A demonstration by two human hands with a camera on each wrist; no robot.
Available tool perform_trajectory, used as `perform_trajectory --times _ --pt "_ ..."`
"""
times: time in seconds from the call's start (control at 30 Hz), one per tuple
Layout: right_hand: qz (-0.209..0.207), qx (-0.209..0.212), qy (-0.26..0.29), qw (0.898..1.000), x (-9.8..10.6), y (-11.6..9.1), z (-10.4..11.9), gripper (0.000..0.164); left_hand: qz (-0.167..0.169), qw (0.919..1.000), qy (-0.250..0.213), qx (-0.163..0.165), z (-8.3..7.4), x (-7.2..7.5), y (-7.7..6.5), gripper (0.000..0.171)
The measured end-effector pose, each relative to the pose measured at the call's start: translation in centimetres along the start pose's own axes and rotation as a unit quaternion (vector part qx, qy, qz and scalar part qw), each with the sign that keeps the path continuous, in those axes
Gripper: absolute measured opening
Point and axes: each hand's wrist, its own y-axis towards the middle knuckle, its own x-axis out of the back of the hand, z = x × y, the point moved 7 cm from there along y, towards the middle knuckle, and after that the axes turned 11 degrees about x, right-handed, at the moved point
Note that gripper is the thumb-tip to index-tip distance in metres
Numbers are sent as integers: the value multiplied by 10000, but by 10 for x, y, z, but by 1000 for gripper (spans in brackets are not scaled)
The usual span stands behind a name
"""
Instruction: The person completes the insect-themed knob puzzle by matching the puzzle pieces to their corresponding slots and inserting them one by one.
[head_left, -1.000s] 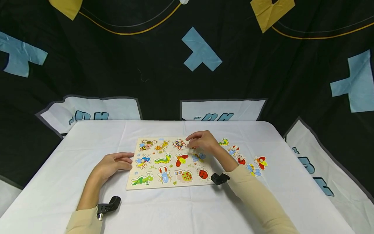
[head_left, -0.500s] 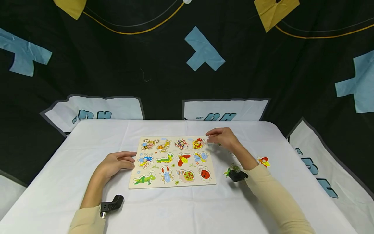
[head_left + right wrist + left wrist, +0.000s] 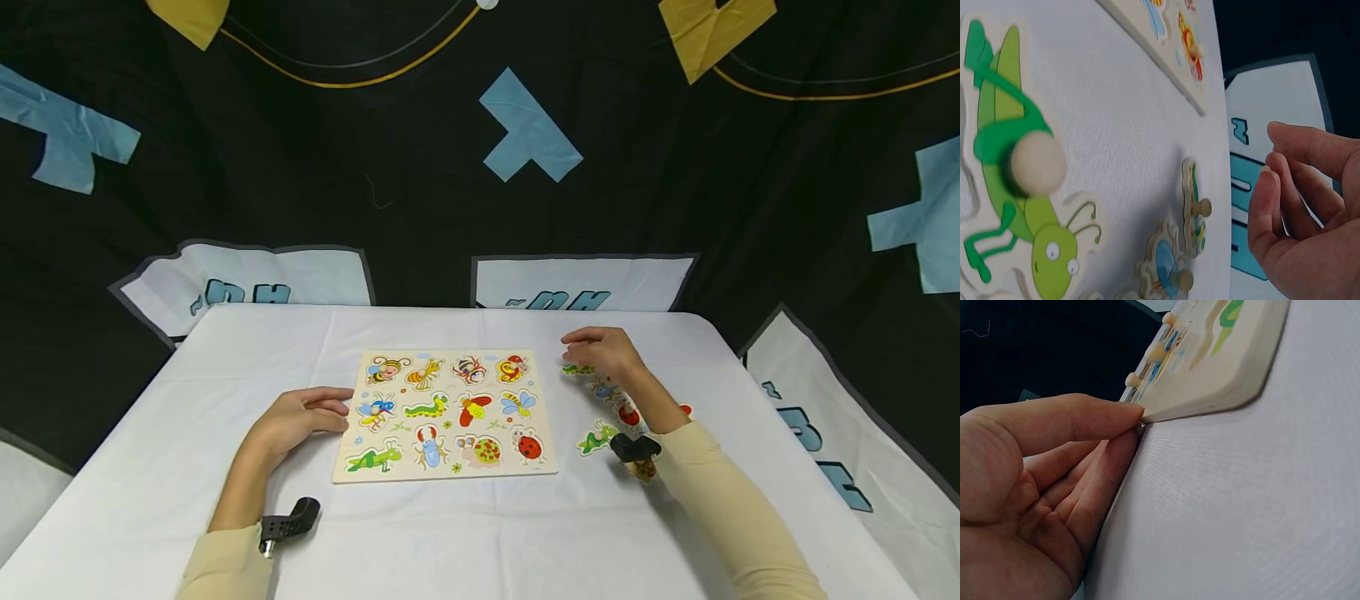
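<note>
A wooden peg puzzle board [image 3: 446, 481] with printed insects lies on the white table. My left hand [image 3: 302, 421] rests at its left side. In the left wrist view, thumb and fingertips touch the board's edge, the fingers fairly straight. My right hand [image 3: 606, 352] hovers right of the board, just over a green caterpillar piece [image 3: 577, 369]. Seen in the right wrist view, that hand [image 3: 1304, 206] has softly bent fingers with nothing between them. Wooden knobs stick up from the nearby caterpillar piece [image 3: 1192, 215] and the blue beetle piece [image 3: 1165, 265].
Further loose pieces lie under and beside the right forearm: a grasshopper [image 3: 597, 437], a ladybird [image 3: 628, 414] and others partly hidden. Knobs [image 3: 1155, 352] stand on the board's far left part. A black cloth with blue shapes [image 3: 532, 125] hangs behind the table.
My right hand has moved right, from over the board's top right corner to above the loose pieces. A red and yellow insect now shows at that corner. The left hand stays at the board.
</note>
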Motion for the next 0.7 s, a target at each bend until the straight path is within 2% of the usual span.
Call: perform_trajectory --times 0.37,0.7 --pt "-69 -151 -122 9998 11 -1 -16 38 -4 10000 -75 -30 -2 -1 -1 63" --pt "-100 -329 -222 9992 12 2 -35 35 -45 10000 -52 -1 -1 0 -1 63"
